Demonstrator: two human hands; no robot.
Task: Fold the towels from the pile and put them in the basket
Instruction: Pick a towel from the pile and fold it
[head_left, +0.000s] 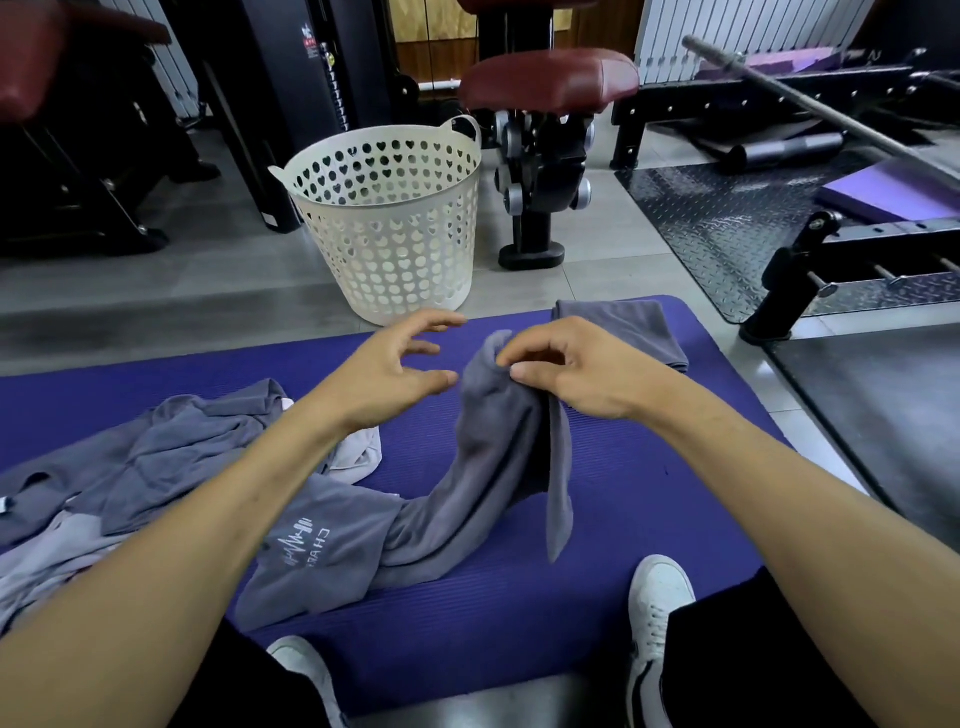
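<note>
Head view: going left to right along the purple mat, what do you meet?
Towel pile → left hand → held towel → right hand → folded towel.

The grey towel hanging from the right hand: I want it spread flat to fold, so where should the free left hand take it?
Judging by the drape, the left hand should pinch the grey towel on its top edge, coming from the left beside the right hand, which pinches the raised corner. The rest trails toward the pile.
</note>
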